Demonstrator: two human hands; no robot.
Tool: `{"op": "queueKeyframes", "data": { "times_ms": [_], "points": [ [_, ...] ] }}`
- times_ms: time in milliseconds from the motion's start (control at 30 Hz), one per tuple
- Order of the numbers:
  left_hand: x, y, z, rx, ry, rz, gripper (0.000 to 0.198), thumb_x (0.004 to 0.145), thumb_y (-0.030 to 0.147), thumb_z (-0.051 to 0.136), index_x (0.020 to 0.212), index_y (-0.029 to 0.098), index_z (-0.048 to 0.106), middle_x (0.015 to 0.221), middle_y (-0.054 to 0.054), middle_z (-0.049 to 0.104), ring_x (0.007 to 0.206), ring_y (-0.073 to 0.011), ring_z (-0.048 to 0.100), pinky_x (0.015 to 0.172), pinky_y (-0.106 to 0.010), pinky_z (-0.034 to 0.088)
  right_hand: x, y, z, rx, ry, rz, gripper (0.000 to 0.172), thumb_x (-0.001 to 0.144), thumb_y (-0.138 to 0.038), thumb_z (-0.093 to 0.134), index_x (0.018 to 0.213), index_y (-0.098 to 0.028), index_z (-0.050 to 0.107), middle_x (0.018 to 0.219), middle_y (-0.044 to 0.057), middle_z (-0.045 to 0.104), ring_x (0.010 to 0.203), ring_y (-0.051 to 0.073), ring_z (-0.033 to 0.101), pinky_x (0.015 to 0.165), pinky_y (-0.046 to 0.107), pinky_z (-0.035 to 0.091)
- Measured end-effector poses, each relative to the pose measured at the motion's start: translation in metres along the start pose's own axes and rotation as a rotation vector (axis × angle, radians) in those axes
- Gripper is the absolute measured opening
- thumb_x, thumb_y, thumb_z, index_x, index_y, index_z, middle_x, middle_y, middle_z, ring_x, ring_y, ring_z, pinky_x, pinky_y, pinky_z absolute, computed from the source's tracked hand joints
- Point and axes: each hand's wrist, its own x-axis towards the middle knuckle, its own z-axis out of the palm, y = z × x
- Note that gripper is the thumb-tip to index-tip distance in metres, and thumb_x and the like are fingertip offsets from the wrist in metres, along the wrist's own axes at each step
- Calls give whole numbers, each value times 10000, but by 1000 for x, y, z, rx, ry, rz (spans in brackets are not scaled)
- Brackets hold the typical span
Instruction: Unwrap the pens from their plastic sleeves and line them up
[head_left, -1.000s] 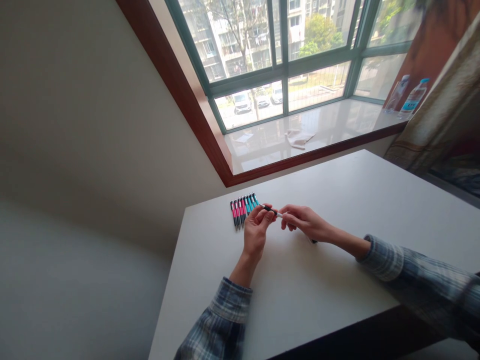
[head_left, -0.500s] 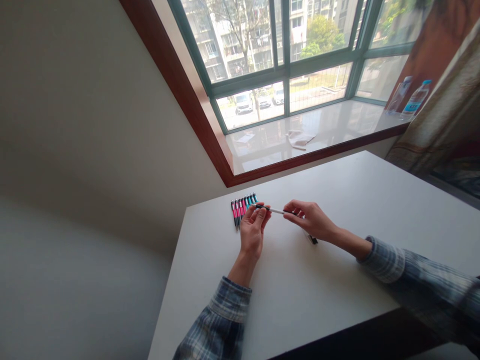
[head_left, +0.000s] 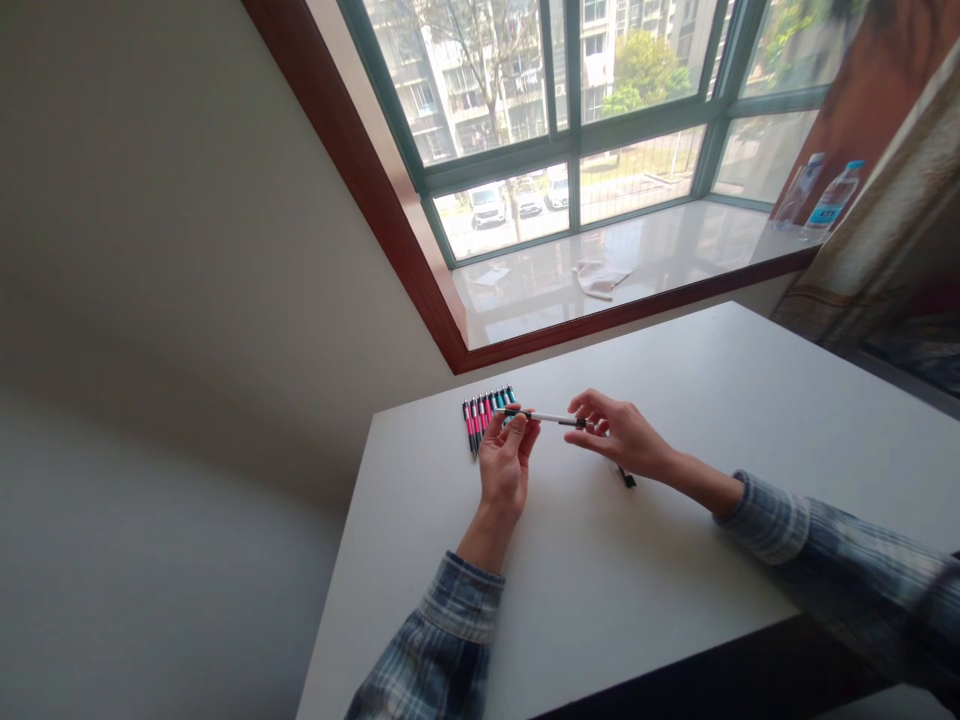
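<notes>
My left hand (head_left: 504, 462) is closed, pinching a white and black pen (head_left: 555, 418) by its grip, with the tip pointing left. The pen is held almost level above the table. At its black clip end is my right hand (head_left: 619, 435), thumb and fingers apart around that end; whether a fingertip touches it I cannot tell. Below the right hand another pen with a black end (head_left: 625, 478) lies on the table, partly hidden by the hand. Behind my left hand lies a row of several pink and teal pens (head_left: 472, 425), partly covered by my fingers.
The white table (head_left: 600, 580) runs up to the wall below a window. On the sill are a crumpled cloth (head_left: 600, 278) and plastic bottles (head_left: 832, 200). A curtain (head_left: 847, 240) hangs at the right.
My right thumb and fingers have spread apart, baring the pen's black clip end that they covered before. My left hand has barely moved and still holds the pen, now slightly more level.
</notes>
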Motion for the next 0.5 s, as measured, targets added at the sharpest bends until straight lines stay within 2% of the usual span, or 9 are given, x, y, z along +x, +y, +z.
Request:
{"op": "queueKeyframes", "data": {
  "times_ms": [67, 167, 267, 367, 500],
  "points": [
    [1, 0, -1, -16, 24, -6, 308, 725, 259, 914, 968, 199, 734, 992, -10, 761, 972, -130, 722, 995, -306, 540, 1, 2, -1, 2, 23, -20, 351, 852, -514, 769, 1004, -224, 643, 831, 20, 698, 697, 169, 637, 661, 291, 518],
    [2, -1, -3, -7, 35, -6, 312, 728, 276, 914, 971, 203, 733, 1000, -7, 763, 970, -129, 726, 992, -305, 540, 2, 6, -1, -8, 40, -36, 308, 907, -527, 700, 934, -225, 649, 789, 19, 691, 710, 177, 633, 662, 298, 509],
    [2, -1, -4, 29, 32, -5, 308, 731, 293, 913, 969, 198, 742, 1054, -23, 770, 990, -137, 727, 988, -305, 543, 2, 7, -1, -45, 30, -17, 337, 962, -544, 613, 897, -218, 666, 753, 8, 683, 659, 160, 590, 623, 282, 459],
    [0, 0, -4, 43, 11, -21, 299, 733, 289, 910, 968, 196, 752, 1086, -40, 777, 1020, -156, 728, 985, -311, 549, 2, 6, 0, -73, -33, 38, 474, 1024, -561, 478, 771, -202, 656, 632, -11, 617, 565, 139, 525, 575, 270, 400],
    [-3, 3, -2, 49, -30, -39, 304, 724, 297, 917, 966, 200, 762, 1110, -47, 780, 999, -162, 734, 967, -316, 561, 1, 5, 0, -28, -98, 97, 655, 1060, -594, 336, 628, -185, 610, 536, -15, 533, 502, 129, 490, 571, 273, 385]
  ]
}}
